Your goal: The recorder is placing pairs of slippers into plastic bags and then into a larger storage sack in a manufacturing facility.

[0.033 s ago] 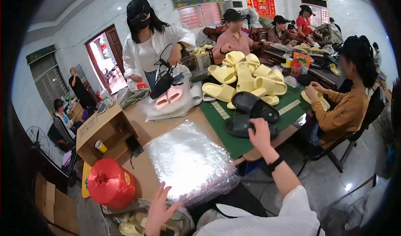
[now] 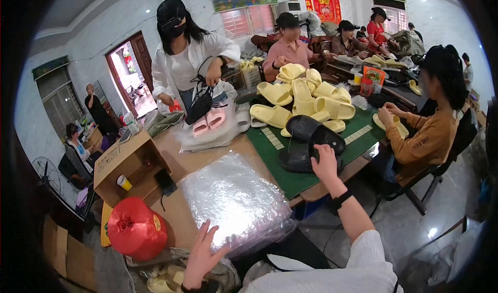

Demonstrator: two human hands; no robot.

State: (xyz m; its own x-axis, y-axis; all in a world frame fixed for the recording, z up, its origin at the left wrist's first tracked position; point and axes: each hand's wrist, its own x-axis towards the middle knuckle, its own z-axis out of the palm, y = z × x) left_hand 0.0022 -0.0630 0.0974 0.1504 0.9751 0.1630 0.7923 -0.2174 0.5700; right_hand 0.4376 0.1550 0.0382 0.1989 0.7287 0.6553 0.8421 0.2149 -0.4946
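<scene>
My right hand (image 2: 325, 163) reaches over a pair of black slippers at the near edge of the green mat (image 2: 277, 173). Its fingers are loosely bent with the thumb apart, at the upper slipper (image 2: 306, 127) and the lower slipper (image 2: 295, 159); I cannot tell how firmly they touch. Spread fingers of my left hand (image 2: 204, 254) lie at the near left edge of a stack of clear plastic bags (image 2: 233, 194). Nothing is in that hand. Beyond the black slippers rises a heap of pale yellow slippers (image 2: 303, 98).
At left stand a red twine spool (image 2: 136, 228) and an open cardboard box (image 2: 129, 158). Across the table a person in white (image 2: 181, 65) handles a black bag beside pink slippers (image 2: 215, 117). A seated co-worker (image 2: 430, 127) holds a yellow slipper at right.
My left hand has moved up and slightly right, onto the edge of the plastic bags. My right hand has shifted a little right over the black slippers, which stay in place.
</scene>
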